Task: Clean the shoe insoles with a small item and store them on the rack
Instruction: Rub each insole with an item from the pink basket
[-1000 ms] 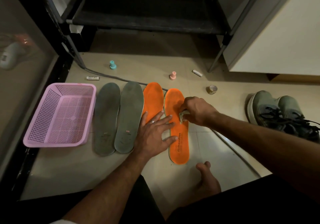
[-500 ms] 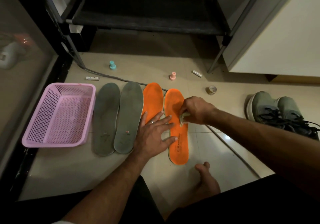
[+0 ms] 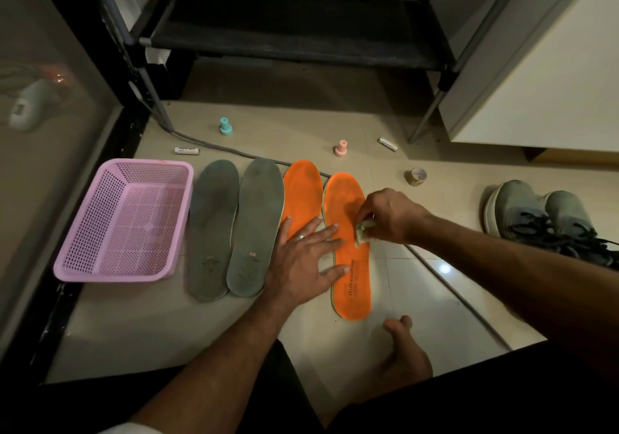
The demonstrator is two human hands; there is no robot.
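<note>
Across the top of the frame the dark rack is seen, with nothing on it. Below it, on the floor, four insoles are laid side by side: two grey, two orange. The right orange insole is pinned by the left hand, fingers spread flat, while a small wad is pinched by the right hand at mid-frame. Should that pressure ease, the insole could probably be dragged sideways. "AIR cushion" can be read near its heel.

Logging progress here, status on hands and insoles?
Left hand flat, pinning both orange insoles. Right hand pinching small wipe on the right one. Grey insoles untouched. Nothing obstructing.
</note>
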